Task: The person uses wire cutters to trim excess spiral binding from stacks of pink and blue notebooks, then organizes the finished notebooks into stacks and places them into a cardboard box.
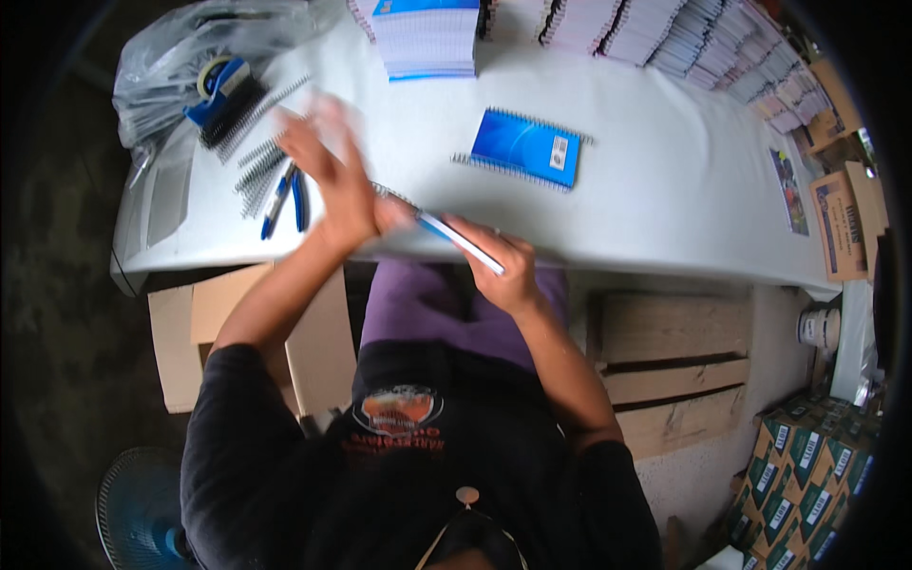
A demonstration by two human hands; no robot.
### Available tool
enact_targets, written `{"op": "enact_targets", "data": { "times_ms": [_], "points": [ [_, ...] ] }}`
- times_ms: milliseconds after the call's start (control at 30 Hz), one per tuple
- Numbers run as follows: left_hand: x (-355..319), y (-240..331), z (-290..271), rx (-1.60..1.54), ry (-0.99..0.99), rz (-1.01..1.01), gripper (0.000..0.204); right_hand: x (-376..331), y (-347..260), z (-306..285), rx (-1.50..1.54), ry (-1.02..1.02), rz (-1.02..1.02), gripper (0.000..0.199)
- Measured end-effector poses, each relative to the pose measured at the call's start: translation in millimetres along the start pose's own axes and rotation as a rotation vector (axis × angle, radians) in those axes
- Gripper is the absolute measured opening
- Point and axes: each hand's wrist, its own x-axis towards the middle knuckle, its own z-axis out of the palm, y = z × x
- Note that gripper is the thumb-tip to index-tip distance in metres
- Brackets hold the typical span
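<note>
My right hand (502,262) grips a thin blue-and-white notebook (463,244) seen nearly edge-on, above the table's near edge. A wire coil (391,196) sticks out from the notebook's far left end. My left hand (332,176) is blurred by motion, its fingers stretched out and apart, the heel of the palm beside that coil. Left of it lie loose metal coils (256,171) and blue-handled pliers (298,201). Two spiral-bound blue notebooks, or one with coils on both sides (525,147), rest farther right on the white table.
A stack of blue-topped pads (427,43) stands at the back, with rows of bound books (646,33) to its right. A blue tape dispenser (220,90) sits by a clear plastic bag (157,85). Below are an open carton (176,351) and a fan (142,513).
</note>
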Motion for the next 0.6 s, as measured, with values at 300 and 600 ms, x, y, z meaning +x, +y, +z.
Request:
{"op": "enact_targets", "data": {
  "times_ms": [300, 600],
  "points": [
    [-1, 21, 17, -0.202, -0.017, 0.010, 0.095, 8, 7, -4, -0.073, -0.056, -0.051, 0.045],
    [-39, 35, 26, -0.248, -0.325, 0.078, 0.103, 11, 3, 4, -0.086, -0.060, -0.072, 0.073]
  ]
}}
